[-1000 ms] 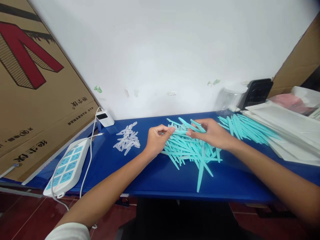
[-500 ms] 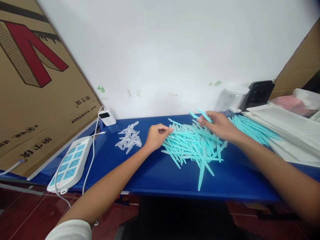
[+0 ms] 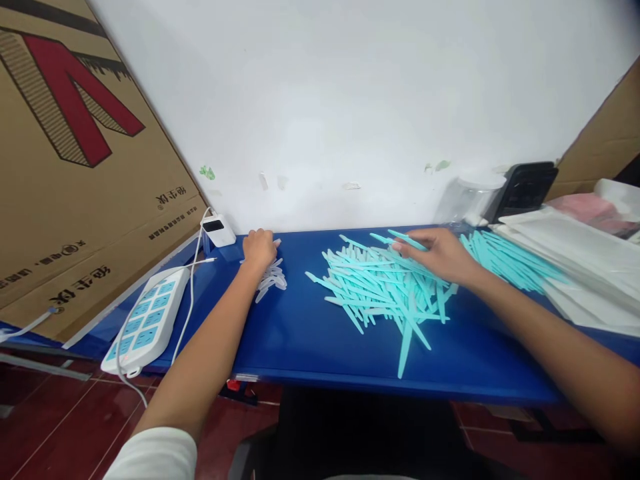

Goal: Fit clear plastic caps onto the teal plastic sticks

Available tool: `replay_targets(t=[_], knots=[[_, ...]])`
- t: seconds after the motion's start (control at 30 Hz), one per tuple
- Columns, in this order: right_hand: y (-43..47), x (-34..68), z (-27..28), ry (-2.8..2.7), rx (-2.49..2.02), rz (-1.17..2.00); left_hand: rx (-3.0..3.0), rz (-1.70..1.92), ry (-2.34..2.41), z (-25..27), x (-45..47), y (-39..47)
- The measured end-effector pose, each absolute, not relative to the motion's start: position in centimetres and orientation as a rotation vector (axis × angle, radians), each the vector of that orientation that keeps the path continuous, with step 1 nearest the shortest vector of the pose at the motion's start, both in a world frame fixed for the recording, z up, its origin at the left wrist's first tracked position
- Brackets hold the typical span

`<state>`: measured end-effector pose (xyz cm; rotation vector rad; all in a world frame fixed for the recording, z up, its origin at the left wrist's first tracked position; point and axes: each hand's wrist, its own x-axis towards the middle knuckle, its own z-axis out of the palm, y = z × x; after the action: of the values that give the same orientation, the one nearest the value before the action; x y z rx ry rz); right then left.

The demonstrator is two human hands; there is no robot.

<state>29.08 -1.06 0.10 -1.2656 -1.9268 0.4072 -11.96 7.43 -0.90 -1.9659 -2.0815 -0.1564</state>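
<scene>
A heap of slim turquoise plastic sticks, shaped like eyebrow razors (image 3: 375, 287), lies loosely crossed on the blue table. Over its back right side, my right hand (image 3: 440, 253) is closed on turquoise sticks whose tips point left; the exact number is unclear. My left hand (image 3: 260, 250) rests knuckles up on a small pile of clear plastic pieces like caps (image 3: 273, 277), covering part of it. Its fingers are curled and mostly hidden, so what they grip does not show. A second bunch of turquoise sticks (image 3: 510, 260) lies more neatly lined up, right of my right hand.
A white power strip (image 3: 145, 323) with cables and a small white device (image 3: 219, 231) sit at left, beside a large cardboard box (image 3: 75, 200). At right are white flat packs (image 3: 585, 260), a clear jar (image 3: 473, 199) and a black stand (image 3: 527, 190). A white wall rises behind.
My left hand has moved left from the turquoise heap to the clear pieces. My right hand stays over the heap, its sticks tilted flatter. One stick now juts out at the heap's left.
</scene>
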Motion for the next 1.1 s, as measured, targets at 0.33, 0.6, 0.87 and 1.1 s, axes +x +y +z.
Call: replay_targets(t=[0.33,0.6,0.87,1.1], knots=[[-1.7,28.7,1.1,-1.895,-1.323,0.411,-2.193,-0.153,-1.857,-1.8,-10.4,7.2],[-1.8,28.6,1.2,-1.884,-1.318,0.437,-2.42,-0.266,-1.688,-1.9,-8.2,6.3],[-1.7,28.5,1.0,-1.915,-1.312,0.423,-2.379,-0.212,-1.634,-2.1,-7.2,5.8],[-1.7,28.5,0.9,-1.927,-1.314,0.405,-2.446,-0.261,-1.631,-2.6,-7.0,6.3]])
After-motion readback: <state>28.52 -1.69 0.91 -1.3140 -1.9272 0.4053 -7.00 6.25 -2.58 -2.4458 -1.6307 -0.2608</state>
